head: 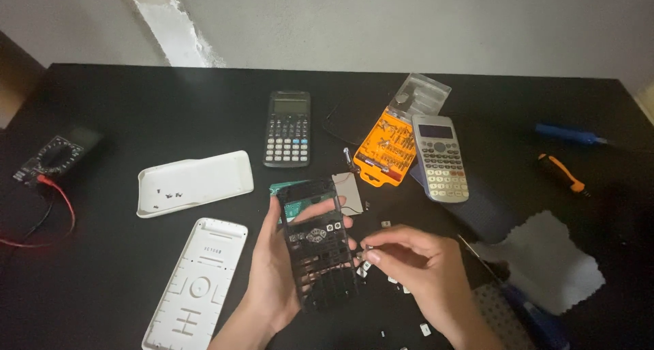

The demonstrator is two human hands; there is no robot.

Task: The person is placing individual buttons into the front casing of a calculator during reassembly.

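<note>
I have the black calculator front shell (319, 251) cupped in my left hand (272, 268), fingers wrapped round its long edges, near the front edge of the tabletop (122, 98). It looks like thin, light plastic pierced with rows of key openings, so I judge it stiff but easy to crack if twisted; gripping the solid side rails suits it best. My right hand (415, 268) is pinched nearly closed on a tiny pale key cap (368, 254) beside the shell's right edge. More loose key caps (424, 329) lie scattered just below, small and easily flicked away.
</note>
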